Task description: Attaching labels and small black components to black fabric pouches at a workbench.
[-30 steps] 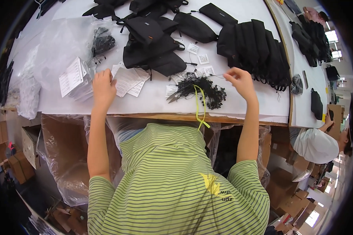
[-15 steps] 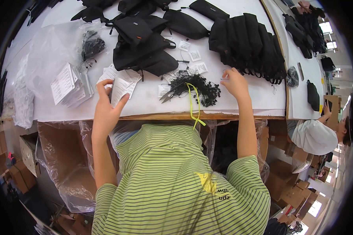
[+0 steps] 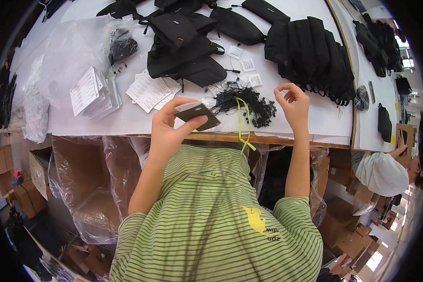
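Note:
My left hand [image 3: 170, 126] is closed on a dark hang tag [image 3: 192, 117], gripped between thumb and fingers near the table's front edge. Over to the right, my right hand [image 3: 294, 99] is raised with thumb and forefinger pinched together; whatever they hold is too thin or hidden to name. Between the hands lies a tangled bundle of black tag strings [image 3: 258, 109], with a yellow-green ribbon [image 3: 241, 127] looped through it and hanging over the edge. Loose white printed tags [image 3: 145, 91] lie beyond my left hand, and a fanned stack of tags [image 3: 91, 96] stands farther left.
Black pouches [image 3: 183, 49] are heaped at the back middle. A row of black pouches [image 3: 305, 51] lies at the right. Clear plastic bags [image 3: 63, 61] cover the left side. Beyond a wooden divider [image 3: 347, 47], a person in white [image 3: 383, 171] sits at the right.
My left hand has lifted the tag off the loose white ones and brought it right, toward the string bundle. My right hand stays raised beside the bundle, its fingers still pinched.

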Tool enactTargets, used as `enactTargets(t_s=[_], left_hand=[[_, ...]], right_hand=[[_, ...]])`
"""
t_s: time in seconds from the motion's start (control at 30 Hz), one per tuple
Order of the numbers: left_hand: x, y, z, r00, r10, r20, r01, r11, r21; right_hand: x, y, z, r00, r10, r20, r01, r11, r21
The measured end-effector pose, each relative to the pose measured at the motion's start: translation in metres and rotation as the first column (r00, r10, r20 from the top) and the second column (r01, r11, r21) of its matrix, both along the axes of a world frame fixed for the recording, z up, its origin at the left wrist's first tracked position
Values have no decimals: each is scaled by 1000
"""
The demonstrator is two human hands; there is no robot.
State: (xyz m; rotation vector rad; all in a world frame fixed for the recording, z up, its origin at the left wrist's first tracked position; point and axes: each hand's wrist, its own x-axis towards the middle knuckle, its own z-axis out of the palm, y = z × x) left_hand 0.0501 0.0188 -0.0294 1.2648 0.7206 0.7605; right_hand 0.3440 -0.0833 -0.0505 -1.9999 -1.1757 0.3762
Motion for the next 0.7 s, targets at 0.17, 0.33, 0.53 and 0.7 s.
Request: enactTargets(t_s=[0.17,0.33,0.53,0.7], left_hand=[[0,2,-3,993,22,113,4,975,-224],[2,-1,-14,995,16,95,-2,990,-143],[5,0,-20,999,-21,28,30,922,-387],[7,-2,-25,996,-16,84,42,943,-330]], right_hand=[[7,1,13,835,41,-549,46,989,144],[37,-1,-9,1000,8,-13,-9,995,-101],[50,-14,-40,909,217,356,-48,903,-428],[24,-7,-7,995,78,61,-66,983,-174]])
